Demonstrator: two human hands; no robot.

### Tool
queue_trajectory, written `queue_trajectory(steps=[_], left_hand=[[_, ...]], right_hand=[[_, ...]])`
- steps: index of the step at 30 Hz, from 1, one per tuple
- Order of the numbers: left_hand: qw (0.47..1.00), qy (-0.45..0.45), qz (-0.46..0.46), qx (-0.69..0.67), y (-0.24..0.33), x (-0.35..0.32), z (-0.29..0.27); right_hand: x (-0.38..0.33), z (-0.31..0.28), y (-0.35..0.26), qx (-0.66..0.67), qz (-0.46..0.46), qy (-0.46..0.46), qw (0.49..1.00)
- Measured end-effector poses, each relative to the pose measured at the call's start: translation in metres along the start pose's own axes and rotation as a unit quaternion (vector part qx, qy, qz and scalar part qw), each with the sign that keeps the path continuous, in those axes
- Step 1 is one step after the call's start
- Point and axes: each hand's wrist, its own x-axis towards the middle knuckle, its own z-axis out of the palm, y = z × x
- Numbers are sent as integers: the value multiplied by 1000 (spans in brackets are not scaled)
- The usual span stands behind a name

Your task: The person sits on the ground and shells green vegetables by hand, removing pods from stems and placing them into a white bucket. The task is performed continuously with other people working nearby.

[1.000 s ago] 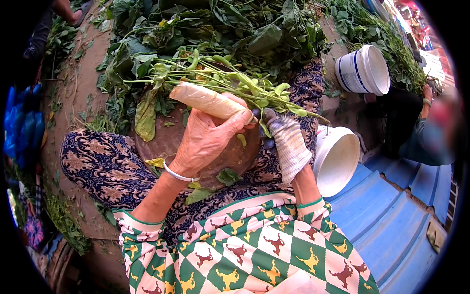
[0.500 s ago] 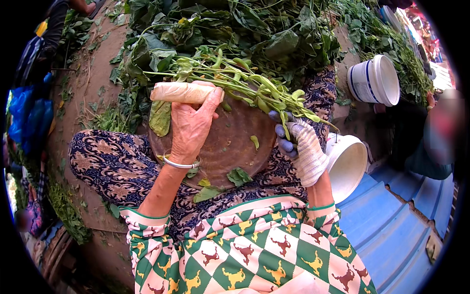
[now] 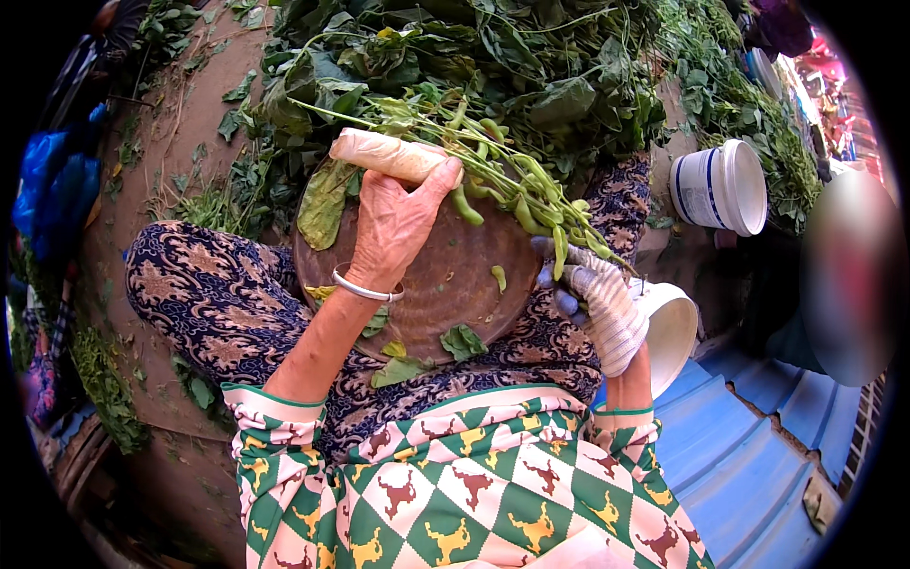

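Observation:
My left hand (image 3: 393,232), bare with a bangle at the wrist, is closed round a pale, wrapped cylinder (image 3: 384,154) that looks like a handle; any blade is hidden. Green soybean stalks (image 3: 507,173) with plump pods stretch from beyond that hand towards the right. Their right end is in the closed fingers of my right hand (image 3: 607,308), which wears a glove with bluish fingertips. Below both hands a round brown board (image 3: 445,284) rests over my lap. On it lie a loose pod (image 3: 499,278) and some leaves (image 3: 464,342).
A large heap of leafy plants (image 3: 474,66) rises just beyond the board. To the right are a white bucket (image 3: 718,186) on its side, a second white bucket (image 3: 671,332) by my knee and blue ridged sheeting (image 3: 720,446). A blue plastic bag (image 3: 57,190) sits at far left.
My left hand and the pale cylinder have moved to the right, and the cylinder now tilts. My right hand has shifted slightly right and down with the stalk ends.

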Motion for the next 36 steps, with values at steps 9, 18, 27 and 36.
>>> queue_trajectory(steps=[9,18,27,36], left_hand=[[992,-69,-79,-65,7,-1,-8],[992,-88,-86,-37,13,-2,-7],[997,-72,-33,-16,11,-7,-5],[965,-58,-150,-207,20,-13,-15]], right_hand=[[10,30,-15,-112,-99,-74,986],[48,62,-1,-205,-115,78,969],[52,78,-30,-539,-127,120,824],[58,66,-13,-541,-169,129,814]])
